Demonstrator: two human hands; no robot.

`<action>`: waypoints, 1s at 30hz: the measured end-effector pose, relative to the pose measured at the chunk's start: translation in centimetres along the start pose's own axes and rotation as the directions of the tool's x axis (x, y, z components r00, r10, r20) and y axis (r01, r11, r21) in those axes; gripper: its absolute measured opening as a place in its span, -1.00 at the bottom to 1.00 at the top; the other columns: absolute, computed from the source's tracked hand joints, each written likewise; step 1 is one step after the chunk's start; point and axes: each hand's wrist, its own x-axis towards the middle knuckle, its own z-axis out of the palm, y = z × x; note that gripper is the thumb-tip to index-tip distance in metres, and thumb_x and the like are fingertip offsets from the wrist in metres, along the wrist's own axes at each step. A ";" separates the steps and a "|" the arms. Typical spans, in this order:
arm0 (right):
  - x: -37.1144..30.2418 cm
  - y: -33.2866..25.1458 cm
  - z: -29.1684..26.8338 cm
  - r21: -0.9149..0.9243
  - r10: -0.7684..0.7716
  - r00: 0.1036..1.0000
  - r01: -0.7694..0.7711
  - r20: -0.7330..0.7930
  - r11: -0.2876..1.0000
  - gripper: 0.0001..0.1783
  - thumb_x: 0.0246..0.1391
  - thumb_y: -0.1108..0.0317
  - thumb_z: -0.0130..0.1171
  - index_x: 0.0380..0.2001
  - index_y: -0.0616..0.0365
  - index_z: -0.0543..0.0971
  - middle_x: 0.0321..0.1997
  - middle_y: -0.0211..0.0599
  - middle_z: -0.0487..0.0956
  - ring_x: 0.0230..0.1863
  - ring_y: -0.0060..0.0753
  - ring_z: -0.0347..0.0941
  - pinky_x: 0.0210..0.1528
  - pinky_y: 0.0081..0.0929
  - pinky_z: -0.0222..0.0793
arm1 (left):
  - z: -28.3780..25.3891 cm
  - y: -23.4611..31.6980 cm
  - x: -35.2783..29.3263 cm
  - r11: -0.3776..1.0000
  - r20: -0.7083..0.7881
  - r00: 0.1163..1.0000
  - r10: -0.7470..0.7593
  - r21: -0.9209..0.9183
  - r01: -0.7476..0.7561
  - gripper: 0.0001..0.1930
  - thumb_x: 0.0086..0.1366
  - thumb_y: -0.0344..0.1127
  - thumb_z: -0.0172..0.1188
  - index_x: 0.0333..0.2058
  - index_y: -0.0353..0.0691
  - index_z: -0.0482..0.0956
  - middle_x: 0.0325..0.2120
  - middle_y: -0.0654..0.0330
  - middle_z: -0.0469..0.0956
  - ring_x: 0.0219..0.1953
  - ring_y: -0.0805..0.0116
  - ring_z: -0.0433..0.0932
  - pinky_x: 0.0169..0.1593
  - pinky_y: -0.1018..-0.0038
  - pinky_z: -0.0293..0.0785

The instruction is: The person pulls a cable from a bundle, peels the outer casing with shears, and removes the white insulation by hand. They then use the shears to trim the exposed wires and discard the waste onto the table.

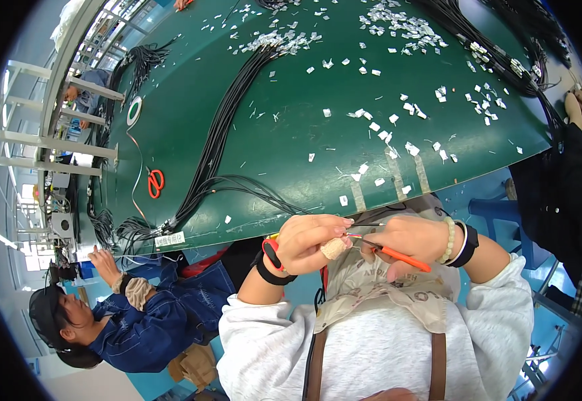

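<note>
My left hand (307,244) is closed in a pinch on the end of a black cable, where thin coloured wires (353,235) show. Beige tape wraps one of its fingers. My right hand (414,240) grips an orange-handled hand tool (404,258); its tip reaches toward the wires, and fingers hide its exact kind. Thin black cables (257,192) run over the table edge toward my left hand from a long black cable bundle (221,127). Both hands are in front of the table's near edge, above my apron (384,294).
The green table (277,144) carries scattered white tags (404,30), orange-handled scissors (155,182) and a tape roll (134,111). More black cables (484,50) lie at the far right. A co-worker (150,314) in denim sits at my left; another person's hand (579,107) shows at right.
</note>
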 end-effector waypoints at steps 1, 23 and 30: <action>0.1 0.1 0.0 0.003 -0.003 1.000 0.003 0.000 1.000 -0.28 -0.16 -0.37 -0.07 -0.38 0.17 0.35 -0.76 -0.26 0.35 -0.68 -0.12 0.34 -0.61 -0.35 0.20 | 0.0 0.0 0.0 1.000 -0.005 1.000 -0.018 -0.024 0.017 -0.70 -0.01 -0.57 0.14 -0.23 -0.35 0.42 -0.37 -0.11 0.52 -0.35 0.12 0.57 -0.33 0.39 0.50; 2.5 -0.5 2.6 0.710 -0.039 0.998 0.061 -0.047 0.701 -0.13 -0.11 -0.50 -0.45 -0.48 0.22 0.32 -0.85 -0.43 0.26 -0.81 -0.53 0.22 -0.68 -0.62 0.18 | 1.5 0.5 -0.3 0.968 -0.198 0.980 0.019 0.249 0.032 -0.83 -0.16 -0.60 0.27 -0.63 -0.26 0.44 -0.53 0.07 0.54 -0.54 0.26 0.56 -0.51 0.48 0.51; 1.9 0.6 2.9 0.727 0.026 1.000 -0.026 0.011 0.686 -0.36 -0.12 -0.20 0.06 -0.36 0.27 0.37 -0.73 -0.30 0.41 -0.75 -0.44 0.31 -0.63 -0.56 0.27 | 1.7 -0.2 -0.8 0.985 -0.202 0.977 0.065 0.171 -0.030 -0.87 -0.08 -0.59 0.23 -0.58 -0.26 0.45 -0.60 0.09 0.52 -0.58 0.25 0.55 -0.52 0.47 0.50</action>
